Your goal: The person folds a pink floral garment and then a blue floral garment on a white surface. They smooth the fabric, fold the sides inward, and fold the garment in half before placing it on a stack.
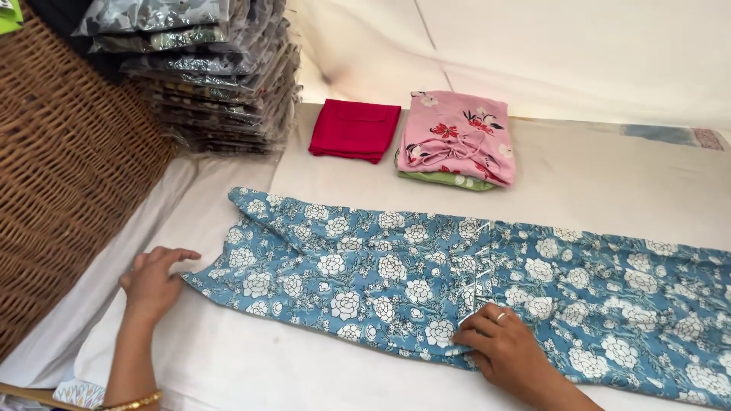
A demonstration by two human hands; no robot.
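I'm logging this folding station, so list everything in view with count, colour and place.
Floral garment: one, blue with white flowers, spread flat across the table.
Folded cloth: one, red, behind the garment.
Folded floral garment: one, pink, atop a green one.
Packaged garments: one stack, clear bags, back left.
Wicker basket: one, brown, left.
Table cover: white.
Left hand: at the garment's left end.
Right hand: ringed, pinching its near edge.

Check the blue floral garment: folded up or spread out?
Spread out: the blue floral garment lies flat lengthwise across the white cloth, left hand and right hand pressing its near edge.
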